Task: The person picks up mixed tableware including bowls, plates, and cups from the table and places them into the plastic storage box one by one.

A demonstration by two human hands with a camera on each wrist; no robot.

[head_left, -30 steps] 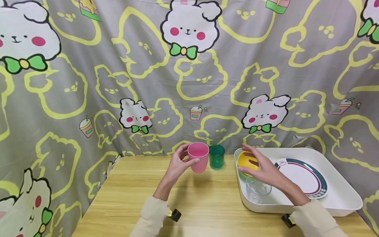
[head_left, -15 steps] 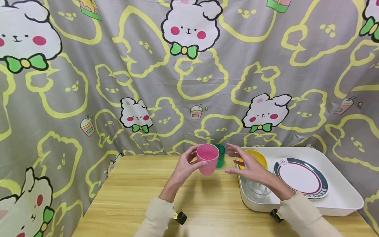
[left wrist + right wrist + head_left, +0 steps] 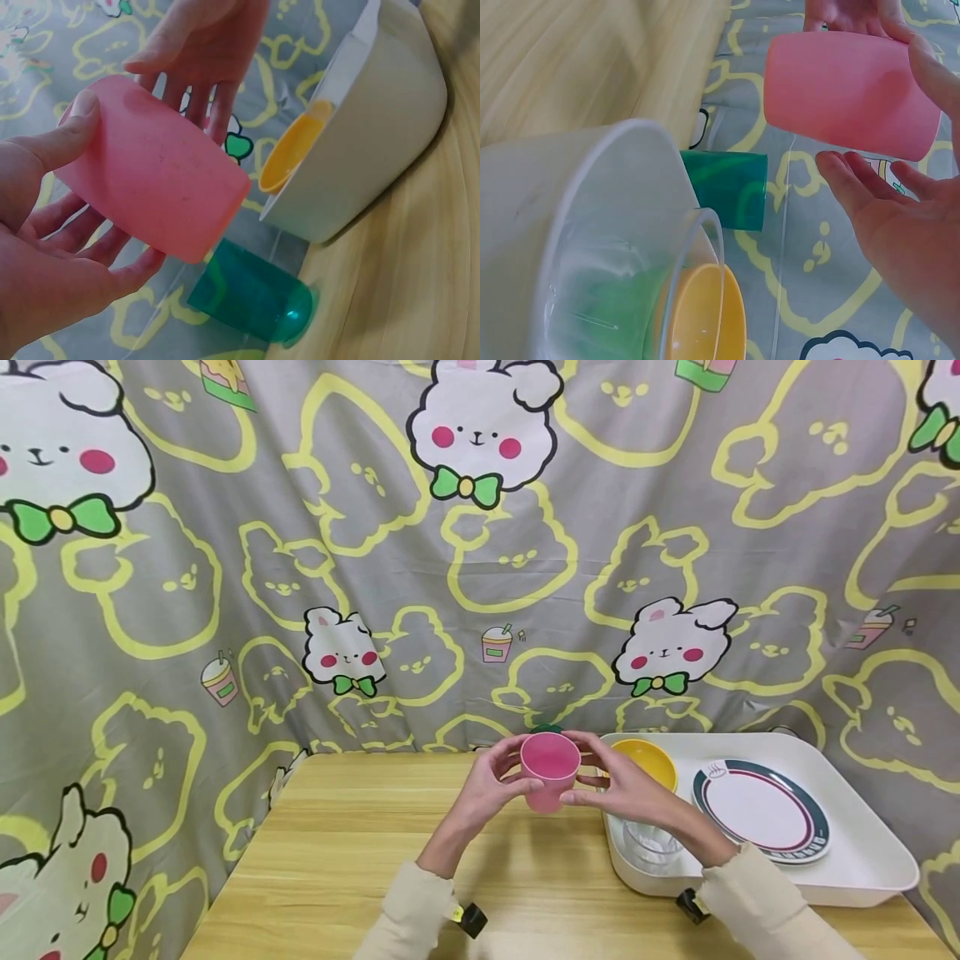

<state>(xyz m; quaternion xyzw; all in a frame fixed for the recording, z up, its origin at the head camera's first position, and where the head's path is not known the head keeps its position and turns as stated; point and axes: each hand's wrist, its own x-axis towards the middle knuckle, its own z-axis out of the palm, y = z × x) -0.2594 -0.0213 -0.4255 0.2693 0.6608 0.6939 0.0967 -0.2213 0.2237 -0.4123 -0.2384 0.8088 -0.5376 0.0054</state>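
Just right of centre in the head view, the pink cup (image 3: 550,770) is lifted off the desk (image 3: 360,843). The left hand (image 3: 491,781) grips it, thumb on one wall, fingers under the other. The right hand (image 3: 626,785) is open, its straight fingers at the far side. It looks a light, stiff, smooth plastic cup, unlikely to break; holding across the mid-wall should serve best.

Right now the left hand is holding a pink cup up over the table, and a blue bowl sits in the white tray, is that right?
Not quite. The bowl in the white tray is yellow, not blue, as the head view shows. The left hand does hold the pink cup up over the table.
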